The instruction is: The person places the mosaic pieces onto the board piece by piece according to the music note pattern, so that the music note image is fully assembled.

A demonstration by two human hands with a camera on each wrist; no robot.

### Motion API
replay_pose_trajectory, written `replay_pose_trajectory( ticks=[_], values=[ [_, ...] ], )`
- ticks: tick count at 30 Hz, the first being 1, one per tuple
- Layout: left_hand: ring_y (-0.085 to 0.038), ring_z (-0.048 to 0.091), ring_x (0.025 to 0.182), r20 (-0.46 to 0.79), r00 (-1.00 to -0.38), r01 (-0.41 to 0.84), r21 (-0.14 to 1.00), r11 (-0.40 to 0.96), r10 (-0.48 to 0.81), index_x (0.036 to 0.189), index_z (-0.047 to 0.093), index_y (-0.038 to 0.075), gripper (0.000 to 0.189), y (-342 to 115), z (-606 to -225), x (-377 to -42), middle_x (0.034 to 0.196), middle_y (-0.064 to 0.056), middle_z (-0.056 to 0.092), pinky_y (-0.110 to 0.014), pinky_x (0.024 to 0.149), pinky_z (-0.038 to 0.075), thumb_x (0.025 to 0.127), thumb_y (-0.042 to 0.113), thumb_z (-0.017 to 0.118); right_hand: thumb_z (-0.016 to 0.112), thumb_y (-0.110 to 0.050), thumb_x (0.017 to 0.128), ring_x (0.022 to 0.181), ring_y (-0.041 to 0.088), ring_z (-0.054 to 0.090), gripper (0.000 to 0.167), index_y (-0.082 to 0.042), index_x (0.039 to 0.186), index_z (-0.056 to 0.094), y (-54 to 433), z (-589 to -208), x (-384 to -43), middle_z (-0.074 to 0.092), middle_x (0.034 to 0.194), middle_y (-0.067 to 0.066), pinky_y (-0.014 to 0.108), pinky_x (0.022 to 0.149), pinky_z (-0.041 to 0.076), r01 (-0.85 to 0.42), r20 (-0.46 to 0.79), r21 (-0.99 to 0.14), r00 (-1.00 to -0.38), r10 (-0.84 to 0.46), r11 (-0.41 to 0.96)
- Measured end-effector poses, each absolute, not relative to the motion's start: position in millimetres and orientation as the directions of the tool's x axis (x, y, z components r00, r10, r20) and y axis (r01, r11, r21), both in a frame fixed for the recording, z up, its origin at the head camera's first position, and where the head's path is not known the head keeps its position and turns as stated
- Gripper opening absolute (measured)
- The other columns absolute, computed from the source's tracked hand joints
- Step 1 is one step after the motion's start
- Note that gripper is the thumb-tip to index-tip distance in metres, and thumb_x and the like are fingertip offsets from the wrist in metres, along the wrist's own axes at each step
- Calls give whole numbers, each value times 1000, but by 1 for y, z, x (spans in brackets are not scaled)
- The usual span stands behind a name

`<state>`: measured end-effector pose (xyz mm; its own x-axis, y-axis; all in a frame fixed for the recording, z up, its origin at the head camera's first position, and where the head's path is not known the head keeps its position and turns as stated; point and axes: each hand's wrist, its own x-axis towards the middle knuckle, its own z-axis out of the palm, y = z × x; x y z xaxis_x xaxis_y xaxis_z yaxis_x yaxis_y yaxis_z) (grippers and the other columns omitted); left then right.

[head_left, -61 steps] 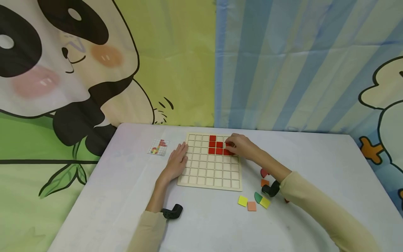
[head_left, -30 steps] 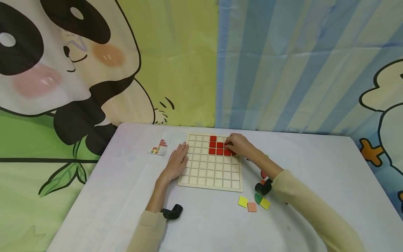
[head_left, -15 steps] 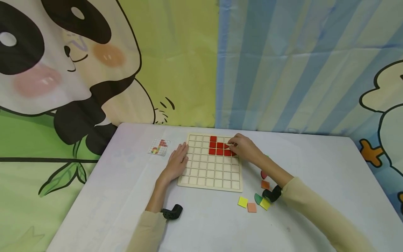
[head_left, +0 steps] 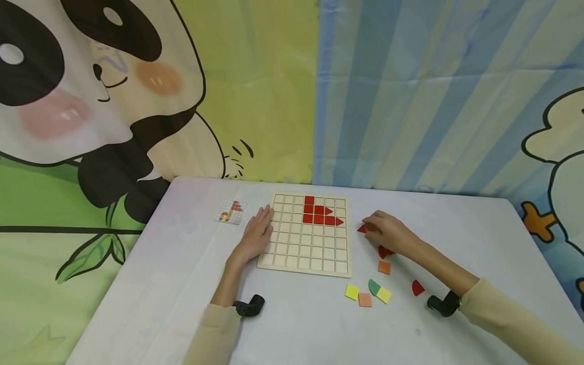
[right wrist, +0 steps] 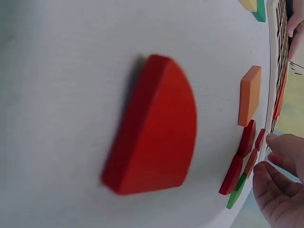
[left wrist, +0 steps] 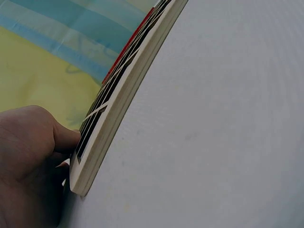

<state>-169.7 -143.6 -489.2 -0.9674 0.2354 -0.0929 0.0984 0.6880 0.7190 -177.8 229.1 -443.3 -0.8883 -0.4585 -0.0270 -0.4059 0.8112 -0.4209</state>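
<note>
My left hand (head_left: 257,234) rests with extended fingers along the left edge of a wooden grid board (head_left: 292,252). In the left wrist view, its thumb lies close against the board's corner. Several red square tiles (head_left: 319,219) fill cells in the upper part of the board, and red triangle tiles (head_left: 339,221) end two of the rows. To the board's right, my right hand (head_left: 390,234) hovers low over a small group of pieces, its fingertips beside a loose red triangle (head_left: 362,229). The right wrist view shows thumb and fingers apart, nothing between them.
A printed pattern card (head_left: 230,212) lies left of the board. Right of it are an orange square (head_left: 384,267), yellow squares (head_left: 352,291), a salmon square (head_left: 365,299), a green quarter-round (head_left: 374,287) and a red quarter-round (head_left: 417,288). A patterned cloth backdrop (head_left: 365,101) rises behind the table.
My right hand has let go of the red triangle in the shorter row and moved right, off the board to the loose pieces. My left hand stays at the board's edge.
</note>
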Motion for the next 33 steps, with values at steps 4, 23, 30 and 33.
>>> replay_pose_trajectory(
  ticks=[4,23,30,33],
  values=[
    [-32,3,163,-90,-967,101,721,685,238,162,23,-3,57,-144,-489,-170,174,-15,12,-52,131,-1,110,13,39,76,-7,92,93,26,64,30,5,119,72,233,-442,-174,68,111,17,44,86,61,-411,-18,-425,-887,-462,806],
    [-32,4,162,-84,-968,106,722,683,238,162,23,-3,56,-144,-490,-171,173,-16,13,-53,131,0,110,13,38,79,-7,90,87,22,64,23,2,110,76,229,-450,-177,69,104,12,40,80,61,-501,36,-387,-847,-530,774],
    [-32,3,163,-90,-967,102,721,686,239,162,22,-3,57,-144,-491,-171,174,-16,12,-53,131,-1,110,14,38,79,-4,89,85,20,62,15,-1,103,80,224,-452,-176,68,99,10,36,77,60,-509,25,-386,-840,-543,769],
    [-32,3,163,-90,-967,101,722,684,237,162,22,-3,57,-144,-491,-170,174,-15,12,-53,131,0,110,14,38,78,-2,89,84,18,63,13,-2,101,80,221,-453,-174,70,97,8,35,77,61,-518,17,-382,-832,-555,765]
  ],
)
